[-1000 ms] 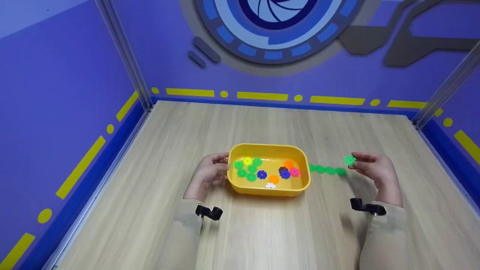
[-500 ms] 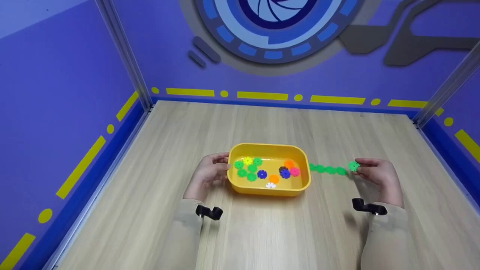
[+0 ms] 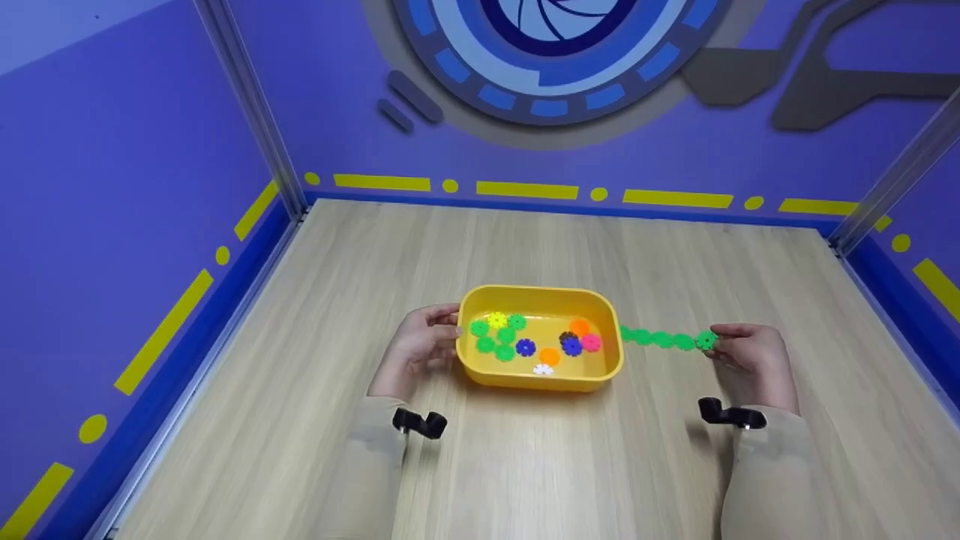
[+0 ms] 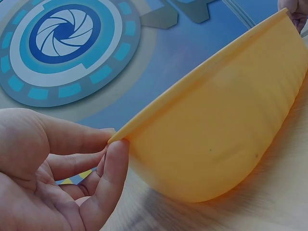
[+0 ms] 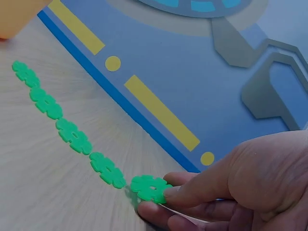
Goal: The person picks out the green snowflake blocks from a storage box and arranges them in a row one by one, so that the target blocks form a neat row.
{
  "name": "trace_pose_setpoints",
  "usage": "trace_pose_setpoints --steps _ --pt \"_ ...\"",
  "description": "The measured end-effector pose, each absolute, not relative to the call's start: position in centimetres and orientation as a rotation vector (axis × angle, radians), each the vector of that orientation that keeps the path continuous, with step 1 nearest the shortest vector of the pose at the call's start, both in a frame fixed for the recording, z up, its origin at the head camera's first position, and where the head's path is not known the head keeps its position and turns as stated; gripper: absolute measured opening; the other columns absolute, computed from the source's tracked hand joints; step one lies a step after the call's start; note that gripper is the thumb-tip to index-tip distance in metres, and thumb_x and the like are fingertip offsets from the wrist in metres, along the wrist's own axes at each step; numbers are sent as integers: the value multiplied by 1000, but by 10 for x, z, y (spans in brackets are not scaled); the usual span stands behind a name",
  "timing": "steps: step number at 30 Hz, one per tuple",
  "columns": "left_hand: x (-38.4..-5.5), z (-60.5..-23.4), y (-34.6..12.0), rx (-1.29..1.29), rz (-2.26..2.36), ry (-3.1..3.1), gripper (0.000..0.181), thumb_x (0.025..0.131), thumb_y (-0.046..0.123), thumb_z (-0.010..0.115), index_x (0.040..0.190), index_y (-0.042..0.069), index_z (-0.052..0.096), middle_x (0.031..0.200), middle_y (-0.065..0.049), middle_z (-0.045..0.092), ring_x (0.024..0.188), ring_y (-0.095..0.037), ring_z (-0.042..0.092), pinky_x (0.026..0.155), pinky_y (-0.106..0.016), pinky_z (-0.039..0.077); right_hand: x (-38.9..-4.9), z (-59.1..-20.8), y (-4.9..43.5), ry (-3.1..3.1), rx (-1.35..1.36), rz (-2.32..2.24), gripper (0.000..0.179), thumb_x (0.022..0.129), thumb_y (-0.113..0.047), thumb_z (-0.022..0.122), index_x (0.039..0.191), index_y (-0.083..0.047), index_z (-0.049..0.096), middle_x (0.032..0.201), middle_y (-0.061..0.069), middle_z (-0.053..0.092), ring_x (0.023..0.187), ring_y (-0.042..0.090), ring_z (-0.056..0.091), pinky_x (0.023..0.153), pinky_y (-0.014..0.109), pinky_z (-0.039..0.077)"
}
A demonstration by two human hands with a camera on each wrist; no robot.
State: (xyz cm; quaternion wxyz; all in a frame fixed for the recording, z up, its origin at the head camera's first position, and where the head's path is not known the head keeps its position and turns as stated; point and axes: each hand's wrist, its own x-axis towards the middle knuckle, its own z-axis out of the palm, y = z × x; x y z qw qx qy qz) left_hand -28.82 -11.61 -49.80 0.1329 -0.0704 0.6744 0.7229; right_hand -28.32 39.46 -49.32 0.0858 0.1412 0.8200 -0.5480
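My left hand [image 3: 420, 343] pinches the left rim of a yellow plastic tub [image 3: 540, 381]; the left wrist view shows thumb and finger on that rim [image 4: 192, 79]. Inside the tub lie several notched plastic discs: green ones [image 3: 505, 351] and a yellow one [image 3: 496, 320] at left, blue, orange, pink, dark and white ones toward the middle and right. My right hand [image 3: 754, 356] pinches a green notched disc [image 5: 151, 188] between thumb and fingers. This disc is at the right end of a row of green discs [image 5: 73, 136] on the table, slightly raised above it.
The wooden table [image 3: 525, 465] carries the tub near its middle, with the green row running right from it. Purple-blue panels [image 3: 600, 157] with yellow marks close in the back and sides. Metal posts [image 3: 247, 97] stand at the back corners.
My right hand has lowered the green disc toward the table, bringing it to the right end of the green row. The left hand stays on the tub's rim.
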Motion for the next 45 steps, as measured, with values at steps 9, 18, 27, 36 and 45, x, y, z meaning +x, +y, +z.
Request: trace_pose_setpoints --steps 9,18,27,36,45 --pt "-289 -498 -116 -196 2088 1974 52 89 -8 66 140 0 60 114 -11 64 78 -15 65 61 -26 59 -284 -493 395 2503 424 -1539 49 99 -3 56 142 18 46 81 -11 72 73 -1 68 68 15 56" --pt "-288 -497 -117 -216 2077 1965 51 89 -7 67 139 2 62 109 -7 62 70 -13 63 61 -26 58 -284 -494 396 2506 497 -1517 48 100 -8 56 142 15 49 82 -12 71 74 -1 67 68 16 56" --pt "-288 -497 -117 -238 2086 1950 52 89 -7 66 139 4 62 109 -6 63 72 -13 64 62 -26 58 -285 -495 390 2589 524 -1456 50 100 -11 61 143 12 50 97 -1 71 76 2 63 66 18 54" --pt "-288 -496 -116 -239 2078 1963 52 89 -7 67 140 4 62 110 -7 62 72 -13 64 62 -27 59 -283 -493 388 2670 502 -1403 52 100 -17 61 145 8 51 108 4 68 80 4 61 70 20 54" --pt "-289 -498 -117 -207 2081 1957 54 89 -8 66 141 4 60 113 -10 62 67 -12 62 60 -26 58 -284 -478 382 2697 482 -1469 53 102 -24 60 147 2 52 102 -9 67 81 -4 61 72 19 56"
